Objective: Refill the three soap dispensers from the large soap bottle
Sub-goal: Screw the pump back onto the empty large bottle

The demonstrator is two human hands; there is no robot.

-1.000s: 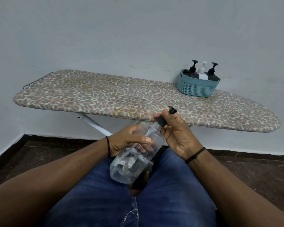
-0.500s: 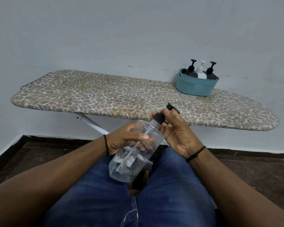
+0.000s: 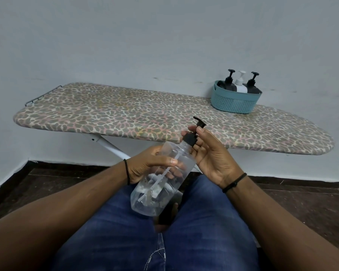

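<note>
Over my lap I hold a large clear soap bottle [image 3: 160,184], tilted with its neck up and to the right. My left hand [image 3: 151,165] is wrapped around its body. My right hand [image 3: 209,155] has its fingers on the black pump cap [image 3: 191,138] at the neck. A white dip tube runs down inside the bottle. Three soap dispensers stand in a teal basket [image 3: 234,103] at the far right of the ironing board: a black one [image 3: 227,85], a white one [image 3: 240,85] and another black one [image 3: 252,86].
The ironing board [image 3: 125,116] with its spotted cover stretches across in front of me, against a grey wall. Its white leg [image 3: 110,147] slants down under the board. Below are dark floor tiles and my jeans-clad legs [image 3: 125,241].
The pump head has risen higher above the neck as my right fingers shifted around the cap. The bottle stays in my left hand, slightly raised.
</note>
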